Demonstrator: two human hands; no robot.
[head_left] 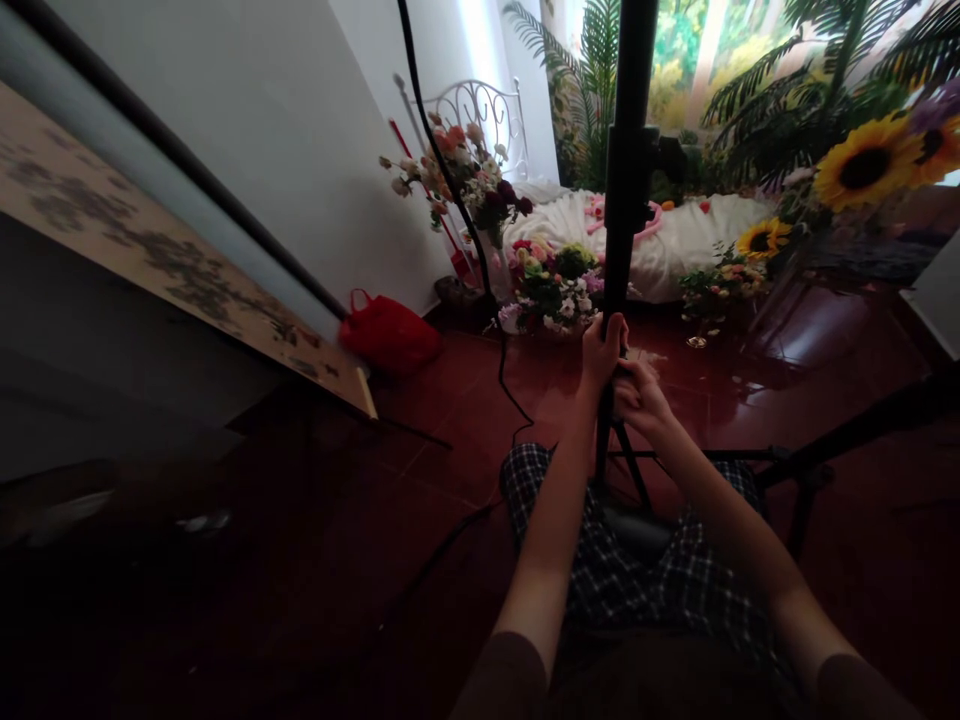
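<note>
A black light stand rises upright in front of me, its thin legs spreading between my knees. My left hand is wrapped around its pole, thumb up. Just below and to the right, my right hand is closed against the side of the pole, close to my left fingers. What the right fingers pinch is hidden; a small dark part of the stand shows between the two hands. Higher on the pole, a clamp knob sticks out to the right.
A black cable hangs left of the stand down to the red tiled floor. Flower bunches and a white-draped bed lie ahead. A red bag and a painted panel are left. Sunflowers stand right.
</note>
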